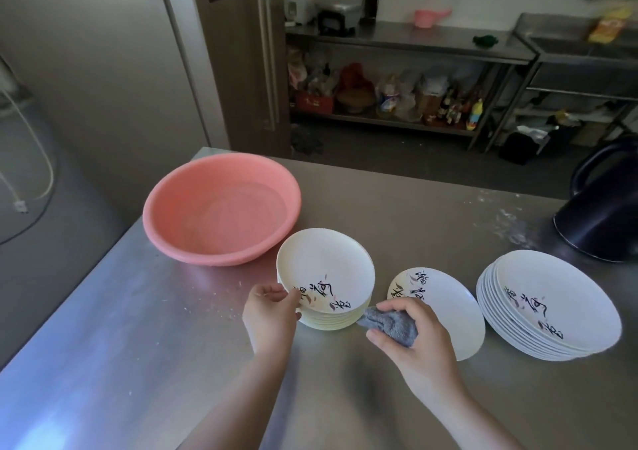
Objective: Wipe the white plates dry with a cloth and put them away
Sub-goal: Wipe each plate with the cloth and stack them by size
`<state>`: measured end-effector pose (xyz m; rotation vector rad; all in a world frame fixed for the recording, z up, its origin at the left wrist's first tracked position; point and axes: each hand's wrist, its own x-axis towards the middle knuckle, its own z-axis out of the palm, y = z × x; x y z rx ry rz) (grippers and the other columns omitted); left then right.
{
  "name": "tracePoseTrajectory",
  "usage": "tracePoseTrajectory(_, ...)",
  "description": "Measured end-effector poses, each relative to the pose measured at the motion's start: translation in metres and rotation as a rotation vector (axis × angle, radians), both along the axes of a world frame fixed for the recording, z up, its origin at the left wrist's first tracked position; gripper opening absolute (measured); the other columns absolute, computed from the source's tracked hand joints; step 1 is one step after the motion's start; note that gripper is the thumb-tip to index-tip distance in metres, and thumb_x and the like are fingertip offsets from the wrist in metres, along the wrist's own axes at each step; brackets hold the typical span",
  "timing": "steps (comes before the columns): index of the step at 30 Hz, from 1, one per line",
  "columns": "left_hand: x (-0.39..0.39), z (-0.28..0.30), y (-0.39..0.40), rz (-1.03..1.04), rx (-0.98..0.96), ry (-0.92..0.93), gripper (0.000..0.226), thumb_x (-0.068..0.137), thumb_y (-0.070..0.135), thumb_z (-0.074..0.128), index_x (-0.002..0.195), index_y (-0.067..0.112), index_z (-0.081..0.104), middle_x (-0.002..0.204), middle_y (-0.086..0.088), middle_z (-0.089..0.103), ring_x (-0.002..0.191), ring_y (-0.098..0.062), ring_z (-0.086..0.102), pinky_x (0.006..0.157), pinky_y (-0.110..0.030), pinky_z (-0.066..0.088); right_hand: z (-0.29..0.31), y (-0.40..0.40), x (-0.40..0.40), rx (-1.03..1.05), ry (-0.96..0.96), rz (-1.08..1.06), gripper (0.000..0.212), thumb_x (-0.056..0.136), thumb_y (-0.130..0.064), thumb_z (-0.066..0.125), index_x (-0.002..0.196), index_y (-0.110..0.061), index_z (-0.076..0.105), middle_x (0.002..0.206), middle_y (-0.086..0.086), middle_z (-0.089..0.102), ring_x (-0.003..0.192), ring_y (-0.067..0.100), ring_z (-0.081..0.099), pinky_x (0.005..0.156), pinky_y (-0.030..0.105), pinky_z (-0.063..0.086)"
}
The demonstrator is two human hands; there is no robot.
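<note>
Three groups of white plates with black writing stand on the steel table (pixel 121 329). A stack of smaller plates (pixel 324 273) is in the middle; my left hand (pixel 271 311) pinches the near rim of its tilted top plate. To its right lies a single plate (pixel 445 308). My right hand (pixel 414 335) grips a bunched grey cloth (pixel 390 323) over that plate's near left edge. A taller stack of larger plates (pixel 549 304) stands at the right.
A pink plastic basin (pixel 221 208) sits behind the middle stack. A dark kettle (pixel 604 208) stands at the table's far right. Beyond the table are steel shelves (pixel 407 40) with appliances and bottles. A steel fridge door (pixel 86 70) rises at the left.
</note>
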<state>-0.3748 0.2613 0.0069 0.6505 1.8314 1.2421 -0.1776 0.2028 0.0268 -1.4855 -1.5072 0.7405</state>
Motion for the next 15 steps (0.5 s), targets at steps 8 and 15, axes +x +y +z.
tracePoseTrajectory(8,0.011,0.012,-0.016,0.057,0.117,-0.256,0.04,0.079,-0.008,0.065,0.114,0.013,0.063,0.066,-0.005,0.068,0.065,-0.021,0.069,0.069,-0.037,0.061,0.011,-0.014,0.016,0.022,0.022,-0.005,0.035,0.066,-0.03,0.079,0.093,-0.043,0.061,0.103,-0.018,0.064,0.101,0.008,0.06,0.087,0.021,0.046)
tracePoseTrajectory(15,0.03,0.033,-0.073,-0.097,0.171,-0.337,0.039,0.082,-0.014,0.063,0.105,0.017,0.064,0.074,-0.016,0.067,0.057,-0.017,0.067,0.053,-0.028,0.058,0.018,-0.051,0.07,0.108,0.074,-0.102,0.023,0.066,-0.025,0.077,0.086,-0.033,0.066,0.095,-0.009,0.067,0.095,0.013,0.063,0.083,0.018,0.047)
